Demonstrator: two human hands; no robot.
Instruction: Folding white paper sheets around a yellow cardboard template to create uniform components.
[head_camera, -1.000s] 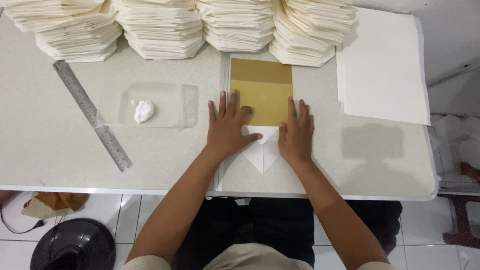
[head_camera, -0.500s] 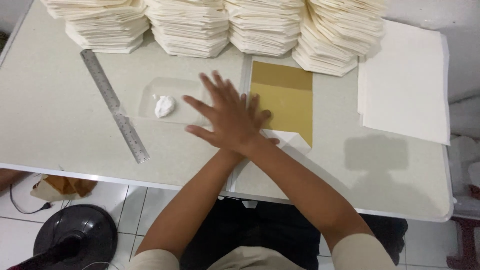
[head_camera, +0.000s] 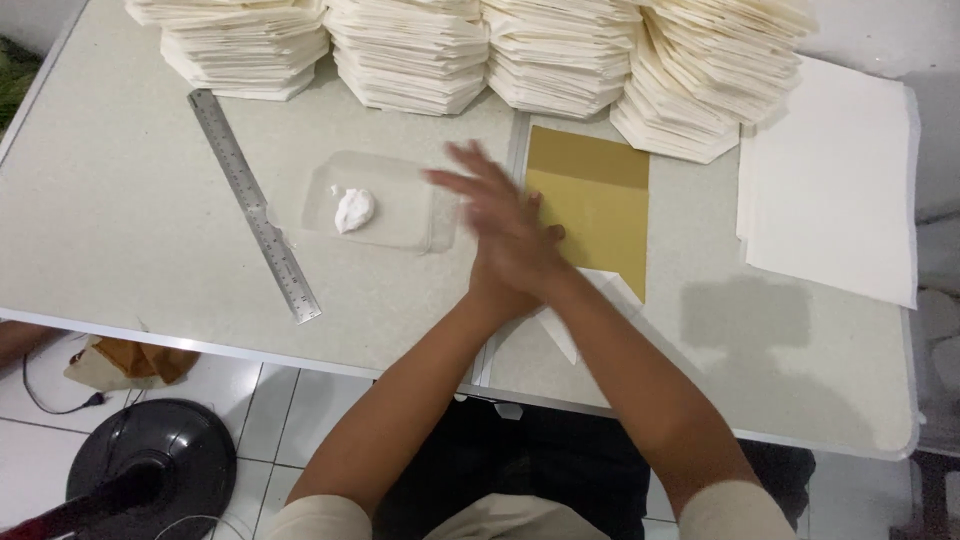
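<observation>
My hands overlap and blur above the table's middle. My right hand (head_camera: 482, 198) lies on top, its arm crossing leftward and its fingers spread over the right end of a clear plastic tray (head_camera: 400, 232) that holds a white dab of paste (head_camera: 353, 208). My left hand (head_camera: 528, 255) sits beneath it, mostly covered, at the left edge of a mustard-gold sheet (head_camera: 600, 195). A white folded paper with a pointed flap (head_camera: 572, 335) shows below the wrists. Neither hand grips anything.
A metal ruler (head_camera: 255, 205) lies diagonally left of the tray. Several stacks of folded cream paper (head_camera: 430, 50) line the back edge. A pile of flat white sheets (head_camera: 830, 180) sits at the right. A black fan base (head_camera: 150, 460) stands on the tiled floor, lower left.
Both hands lay flat side by side on the folded paper; they have since come together, and the right hand has swept left over the left hand toward the tray.
</observation>
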